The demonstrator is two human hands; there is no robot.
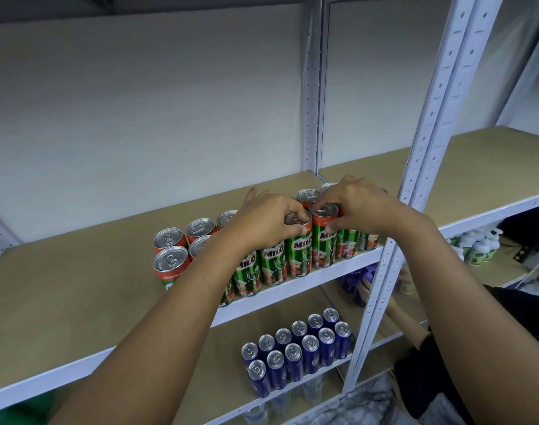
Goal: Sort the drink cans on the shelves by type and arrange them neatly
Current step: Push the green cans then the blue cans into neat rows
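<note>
Both hands are up on the tan board shelf w/ white metal edge (292, 285), working the block of tall slim green-and-red Milo drink cans (274, 265) that stands upright in two rows along the front right of it. Left hand (262, 223) is closed over the silver top of one front-row Milo can (300, 246), thumb on the near side, fingers curled over the rim. Right hand (363, 207) pinches the next can to the right (323, 240) at its upper rim, thumb in front, fingers behind. The two held cans stand touching or nearly so, side by side, long axes vertical, each directly under its own hand, so neither hand has to cross over. Judging by this, the step is squaring up the front row; next move prob. a small nudge or twist to line up labels w/ the neighbours. Lower shelf: dark blue slim cans w/ silver tops (296, 357), already grouped in two rows.
</note>
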